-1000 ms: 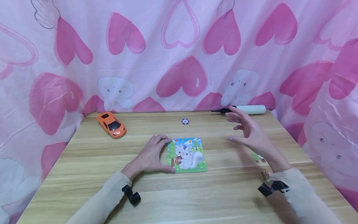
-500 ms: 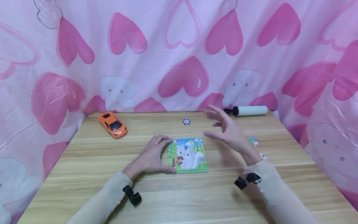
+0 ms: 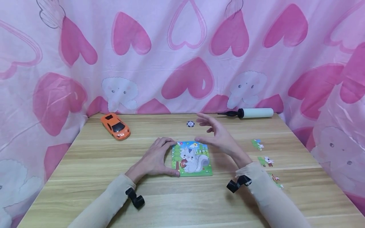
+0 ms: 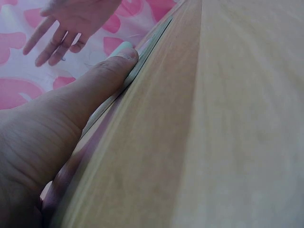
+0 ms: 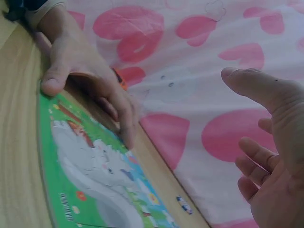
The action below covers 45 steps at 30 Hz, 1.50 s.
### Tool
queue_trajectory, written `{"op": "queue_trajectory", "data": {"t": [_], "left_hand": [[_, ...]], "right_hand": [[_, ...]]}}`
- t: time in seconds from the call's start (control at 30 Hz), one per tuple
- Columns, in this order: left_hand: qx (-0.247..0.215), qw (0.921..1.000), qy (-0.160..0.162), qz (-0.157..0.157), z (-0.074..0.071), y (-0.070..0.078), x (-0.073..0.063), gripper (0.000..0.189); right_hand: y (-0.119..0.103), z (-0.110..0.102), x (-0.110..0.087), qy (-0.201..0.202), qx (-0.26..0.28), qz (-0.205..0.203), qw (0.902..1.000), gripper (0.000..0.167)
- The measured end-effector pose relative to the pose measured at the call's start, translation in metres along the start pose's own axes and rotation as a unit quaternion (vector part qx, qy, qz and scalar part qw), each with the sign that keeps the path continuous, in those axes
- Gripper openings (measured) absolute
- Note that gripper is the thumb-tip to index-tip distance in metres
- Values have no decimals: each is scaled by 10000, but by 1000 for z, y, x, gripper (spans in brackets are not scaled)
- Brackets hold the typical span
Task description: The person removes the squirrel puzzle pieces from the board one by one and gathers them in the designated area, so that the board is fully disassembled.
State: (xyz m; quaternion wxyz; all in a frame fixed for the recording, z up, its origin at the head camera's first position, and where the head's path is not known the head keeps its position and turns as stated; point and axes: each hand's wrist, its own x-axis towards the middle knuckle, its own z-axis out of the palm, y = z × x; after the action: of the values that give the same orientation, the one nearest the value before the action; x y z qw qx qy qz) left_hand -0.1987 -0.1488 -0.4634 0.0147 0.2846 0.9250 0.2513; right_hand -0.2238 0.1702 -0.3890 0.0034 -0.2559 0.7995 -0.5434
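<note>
A square jigsaw puzzle (image 3: 191, 160) with a grey squirrel picture lies flat on the wooden table. My left hand (image 3: 153, 158) holds it at the left side, thumb on the near left corner and fingertips at the far left corner. In the right wrist view, seams between pieces show across the puzzle (image 5: 88, 161). My right hand (image 3: 219, 135) hovers near the puzzle's far right corner, fingers spread and thumb apart, with nothing between them. In the left wrist view the right hand (image 4: 78, 21) hangs in the air beyond the left thumb.
Loose puzzle pieces (image 3: 266, 161) lie to the right of the right forearm. An orange toy car (image 3: 115, 126) sits at the back left. A poker chip (image 3: 190, 124) lies behind the puzzle, and a hand pump (image 3: 256, 113) lies along the back edge by the pink curtain (image 3: 154, 63).
My right hand has moved left from the loose pieces to the puzzle's far right corner, bringing those pieces into view. My left hand has stayed on the puzzle.
</note>
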Motion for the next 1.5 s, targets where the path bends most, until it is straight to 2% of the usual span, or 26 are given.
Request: {"op": "queue_trajectory", "data": {"t": [0.3,0.73,1.0,1.23,1.5], "left_hand": [[11,10000,-43,-22,0,-1,1,131],[89,9999,-65,-114,0,0,1,132],[66,10000,-50,-49,0,-1,1,132],[43,10000,-52,-20,1,-1,1,132],[-5,10000,-39,-10,-1,-1,1,132]], "right_hand": [[18,20,1,-374,-33,390,9985,86],[35,40,-3,-923,-650,763,9907,81],[38,48,-2,-1010,-1023,774,9866,79],[39,51,-3,-1126,-1508,771,9791,68],[38,51,-5,-1313,-1584,720,9760,51]]}}
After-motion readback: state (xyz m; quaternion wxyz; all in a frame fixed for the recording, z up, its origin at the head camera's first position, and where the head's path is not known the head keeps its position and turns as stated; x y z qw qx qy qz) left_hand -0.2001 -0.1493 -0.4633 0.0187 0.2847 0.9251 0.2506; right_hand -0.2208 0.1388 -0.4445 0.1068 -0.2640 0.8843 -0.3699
